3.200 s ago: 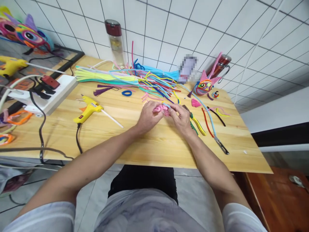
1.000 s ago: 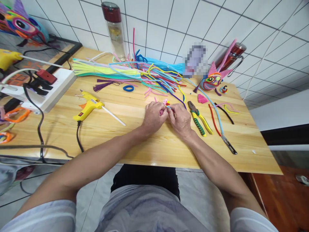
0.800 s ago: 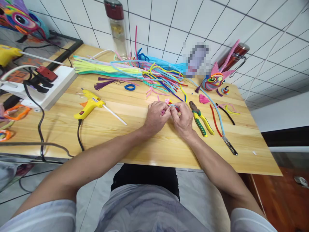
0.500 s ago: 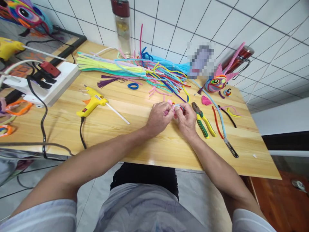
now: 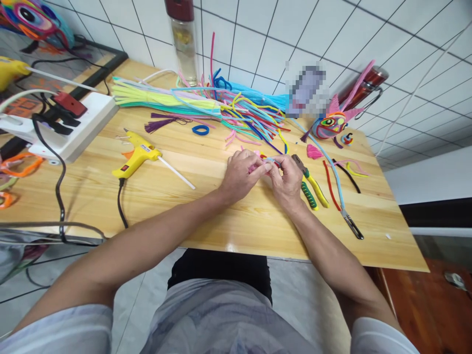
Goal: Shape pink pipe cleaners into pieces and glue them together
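1. Head view, centre of the frame: the left hand (image 5: 241, 176) has its fingers closed around a small pink craft piece (image 5: 252, 168), which they mostly hide.
2. Head view, just right of centre: the right hand (image 5: 286, 181) pinches the right side of that same piece, thumb against fingers, with bits of red and light blue showing; the two hands meet there.
3. Head view, right of centre: pliers (image 5: 314, 187) lie just beside the right hand, with a pink ribbed scrap (image 5: 314, 151) above them.
4. Head view, upper middle: a bundle of coloured stems (image 5: 165, 102) lies above a blue ring (image 5: 200, 130).
5. Head view, left of centre: a yellow glue gun (image 5: 137, 158) lies on the wooden table (image 5: 206, 226).
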